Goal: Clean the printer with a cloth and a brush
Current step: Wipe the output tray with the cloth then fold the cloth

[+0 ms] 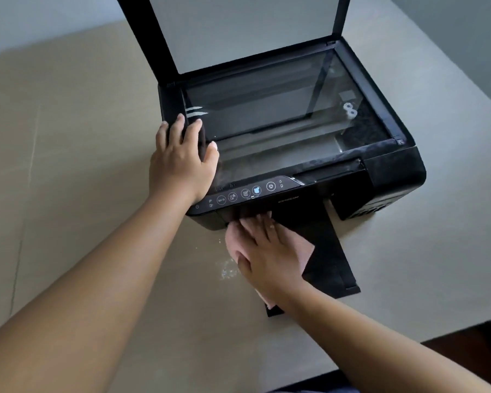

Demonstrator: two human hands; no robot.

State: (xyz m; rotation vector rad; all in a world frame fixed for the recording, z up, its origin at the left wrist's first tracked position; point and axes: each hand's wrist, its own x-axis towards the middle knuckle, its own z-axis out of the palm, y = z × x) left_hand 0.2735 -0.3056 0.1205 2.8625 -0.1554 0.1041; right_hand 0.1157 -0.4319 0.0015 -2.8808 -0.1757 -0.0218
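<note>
A black printer [389,171] stands on the table with its scanner lid [238,29] raised, baring the glass [267,109]. Its output tray [332,262] is pulled out toward me. My left hand [182,163] lies flat, fingers spread, on the printer's front left corner at the edge of the glass. My right hand [267,256] presses a pink cloth [305,255] onto the output tray, fingertips at the paper slot below the control panel [247,192]. No brush is in view.
The grey-beige table [82,165] stretches wide to the left. Small white specks [227,268] lie on it just left of the tray. The table's near right edge [465,327] drops to a dark floor.
</note>
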